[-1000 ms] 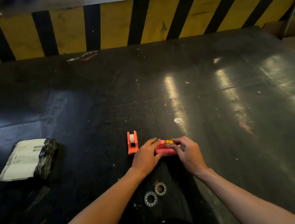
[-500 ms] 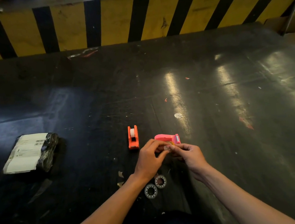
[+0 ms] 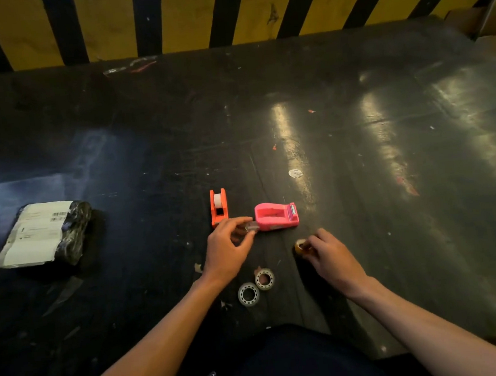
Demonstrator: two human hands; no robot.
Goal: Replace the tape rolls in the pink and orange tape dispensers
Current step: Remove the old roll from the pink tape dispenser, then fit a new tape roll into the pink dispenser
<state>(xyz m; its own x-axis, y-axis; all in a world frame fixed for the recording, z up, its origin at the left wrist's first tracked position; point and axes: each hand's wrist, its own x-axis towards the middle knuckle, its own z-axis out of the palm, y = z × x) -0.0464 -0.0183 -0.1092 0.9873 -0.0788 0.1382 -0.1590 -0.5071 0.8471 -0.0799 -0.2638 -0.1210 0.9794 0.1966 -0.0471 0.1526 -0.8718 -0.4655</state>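
We see the pink dispenser (image 3: 276, 216) lying on the dark tabletop (image 3: 357, 154), its roll well bare, and the orange dispenser (image 3: 218, 207) just to its left with a white roll seated in it. The two stand slightly apart.

Our left hand (image 3: 228, 249) sits at the pink dispenser's near-left end, thumb and forefinger pinched in a closed grip on a small clear piece (image 3: 251, 226) that touches or nearly touches the pink body; we cannot tell what the piece is. Our right hand (image 3: 331, 258) rests on the tabletop nearer us and to the right, its grip closed around a small amber roll (image 3: 300, 246).

Two clear rolls (image 3: 257, 287) lie side by side, touching, between our wrists. A wrapped parcel (image 3: 47, 234) lies well apart on the left.

Beyond the dispensers the tabletop runs open to the far edge, where a yellow-and-black striped wall (image 3: 189, 16) rises. The right half is wide and bare up to its right edge. The near edge lies just under our forearms.
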